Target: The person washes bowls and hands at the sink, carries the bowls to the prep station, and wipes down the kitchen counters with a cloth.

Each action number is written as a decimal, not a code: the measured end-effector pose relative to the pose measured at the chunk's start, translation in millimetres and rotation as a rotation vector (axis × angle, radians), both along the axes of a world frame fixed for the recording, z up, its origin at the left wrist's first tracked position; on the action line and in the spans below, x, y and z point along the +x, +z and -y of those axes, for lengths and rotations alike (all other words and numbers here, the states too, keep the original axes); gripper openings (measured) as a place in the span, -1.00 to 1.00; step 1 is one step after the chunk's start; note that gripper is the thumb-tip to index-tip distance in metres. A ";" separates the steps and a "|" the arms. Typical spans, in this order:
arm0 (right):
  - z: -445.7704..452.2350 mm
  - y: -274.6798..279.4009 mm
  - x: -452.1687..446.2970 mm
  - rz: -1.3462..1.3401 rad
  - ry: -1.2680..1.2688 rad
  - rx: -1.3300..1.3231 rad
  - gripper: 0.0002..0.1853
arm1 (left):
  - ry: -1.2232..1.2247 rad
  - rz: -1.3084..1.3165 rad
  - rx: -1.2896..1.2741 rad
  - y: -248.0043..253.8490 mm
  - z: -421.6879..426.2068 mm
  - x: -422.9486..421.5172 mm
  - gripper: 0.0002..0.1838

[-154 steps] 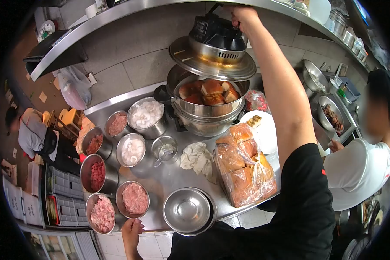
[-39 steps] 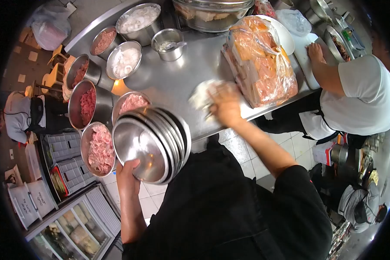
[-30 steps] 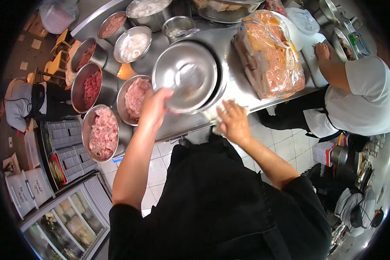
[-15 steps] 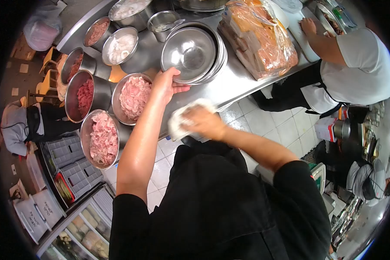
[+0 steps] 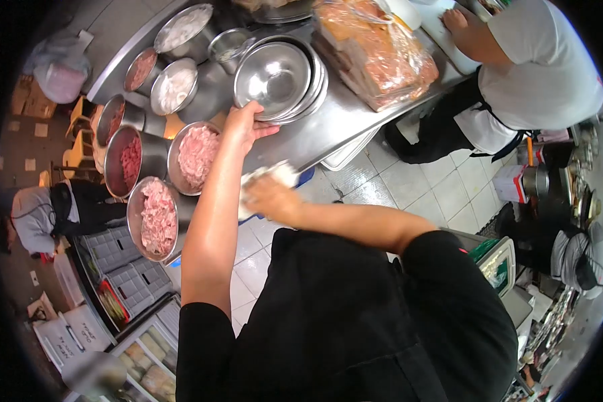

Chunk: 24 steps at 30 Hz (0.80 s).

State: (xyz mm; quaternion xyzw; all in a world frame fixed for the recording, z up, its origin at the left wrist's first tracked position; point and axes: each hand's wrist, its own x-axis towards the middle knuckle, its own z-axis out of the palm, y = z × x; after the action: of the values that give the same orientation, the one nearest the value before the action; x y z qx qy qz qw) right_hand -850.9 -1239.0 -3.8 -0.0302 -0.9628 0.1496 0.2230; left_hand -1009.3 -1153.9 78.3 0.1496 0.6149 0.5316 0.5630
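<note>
Several nested steel bowls (image 5: 273, 80) rest on the steel table (image 5: 315, 144). My left hand (image 5: 244, 127) grips the near rim of the stack, with some fingers spread below it. A white cloth (image 5: 275, 175) lies under my right hand (image 5: 270, 197) at the table's front edge, pressed by blurred fingers. To the left of my left forearm are a bowl of pale pink meat (image 5: 197, 155), a container of chopped meat (image 5: 158, 218) and one of redder meat (image 5: 130, 161). Right of the stack lies a plastic bag of browned meat blocks (image 5: 375, 53).
Smaller containers with white pieces (image 5: 175, 89) and minced meat (image 5: 141, 70) stand at the back left. A small steel pot (image 5: 232, 48) is behind the bowls. A co-worker in a white shirt (image 5: 543, 67) stands at the right, one hand on a white board (image 5: 442, 33).
The bowls were lifted, then set back on the table, my left hand staying on them. My right hand has wiped the cloth leftward along the front edge. The large pot's lid was held up earlier.
</note>
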 end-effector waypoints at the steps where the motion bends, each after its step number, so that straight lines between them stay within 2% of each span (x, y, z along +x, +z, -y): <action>1: 21.3 -1.4 -25.1 0.050 0.026 -0.057 -0.69 | -0.006 0.010 0.004 0.7 -3.3 6.0 -0.64; 2: 32.1 -2.8 -41.0 0.098 0.056 -0.115 -0.68 | -0.009 0.019 0.008 0.5 -6.8 9.3 -0.62; 3: 30.3 -9.2 -43.6 0.083 0.053 -0.120 -0.68 | -0.051 0.025 0.019 -6.4 -8.4 8.6 -0.51; 4: 27.9 -13.4 -46.0 0.047 0.074 -0.163 -0.66 | -0.047 0.010 0.012 5.9 -9.5 19.5 -0.51; 5: 26.3 -17.5 -49.4 0.012 0.104 -0.204 -0.65 | 0.015 -0.018 -0.066 17.9 -8.0 29.1 -0.40; 6: 6.6 9.3 -26.7 0.262 0.163 -0.184 -0.63 | 0.087 -0.043 -0.140 30.8 -2.8 33.8 -0.29; 7: -17.0 25.2 -4.0 0.294 0.172 -0.199 -0.60 | 0.118 -0.053 -0.139 39.1 6.4 28.7 -0.29; 8: -32.9 6.2 12.4 0.220 0.084 -0.304 -0.56 | 0.116 -0.174 -0.122 47.2 18.5 18.9 -0.22; 9: -54.2 12.2 34.2 0.234 -0.017 -0.274 -0.54 | 0.115 -0.297 -0.108 55.3 33.3 7.8 -0.15; 10: -75.7 15.2 55.5 0.240 -0.107 -0.310 -0.50 | 0.164 -0.391 -0.028 63.0 52.2 -3.2 -0.24; 12: -108.4 13.1 83.7 0.177 -0.253 -0.161 -0.49 | 0.203 -0.524 0.004 78.6 92.5 -52.0 -0.34; 13: -105.3 16.6 75.5 0.166 -0.225 -0.162 -0.49 | 0.230 -0.538 -0.004 85.2 111.4 -70.6 -0.34; 15: -98.0 23.7 64.3 0.278 -0.357 -0.112 -0.45 | 0.396 -0.691 -0.034 92.1 137.1 -95.2 -0.50; 16: -88.6 16.2 42.5 0.285 -0.350 -0.052 -0.41 | 0.411 -0.695 -0.025 92.9 140.9 -99.1 -0.50; 19: -57.5 7.2 -19.7 0.252 -0.226 -0.026 -0.41 | 0.176 -1.032 -0.183 71.1 148.0 -123.5 -0.68; 20: -46.5 7.7 -39.1 0.278 -0.156 -0.042 -0.42 | -0.008 -1.374 -0.250 57.1 148.2 -140.2 -0.68; 21: -33.5 4.6 -51.8 0.200 -0.142 0.044 -0.52 | -0.081 -1.457 -0.275 51.1 144.7 -146.8 -0.66; 22: -29.1 6.0 -54.3 0.200 -0.144 0.049 -0.52 | -0.157 -1.538 -0.298 43.4 138.2 -152.3 -0.64; 23: -29.2 7.0 -52.6 0.121 -0.001 -0.036 -0.60 | -0.155 -1.534 -0.290 37.5 128.8 -162.1 -0.64; 24: -32.0 9.0 -46.9 0.047 0.145 -0.116 -0.65 | -0.313 -1.521 -0.375 29.1 117.3 -175.5 -0.62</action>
State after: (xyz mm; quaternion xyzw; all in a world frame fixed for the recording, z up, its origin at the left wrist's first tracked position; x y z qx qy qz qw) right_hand -897.9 -1207.0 5.2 0.0233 -0.9572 0.2200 0.1866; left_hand -1184.8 -1271.2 107.4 0.4586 0.8814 0.0863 0.0729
